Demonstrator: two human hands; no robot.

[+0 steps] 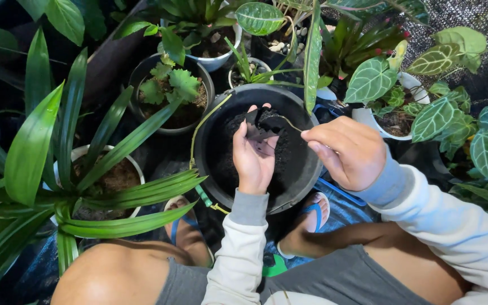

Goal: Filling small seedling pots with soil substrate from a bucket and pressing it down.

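Person's crouched down on the floor in blue flip-flops, right in the middle of a bunch of potted plants. The left hand [253,161] is held up over a big black pot [210,164] half full of dark soil [286,152], palm toward them, fingers [251,110] curled around a small dark clump [260,125]. Looks like a little dark nursery bag or pot with soil in it, though honestly it's hard to tell from here since it blends into the dirt behind it. The right hand [347,151] is just beside it, knuckles up, fingers pinched tight on a thin pale stem or root [290,124] that runs across to the clump in the left hand. So the clump sits up in the air above the black pot, touching both hands by way of that strand.

Around them: a white pot [134,164] with long strappy green leaves [35,141] off to the left, a dark pot with a small scalloped-leaf plant [170,82] behind the black one, and heart-shaped veined leaves [371,79] in a white pot toward the right. A thin yellow-green stem [207,121] lies along the black pot's left rim.
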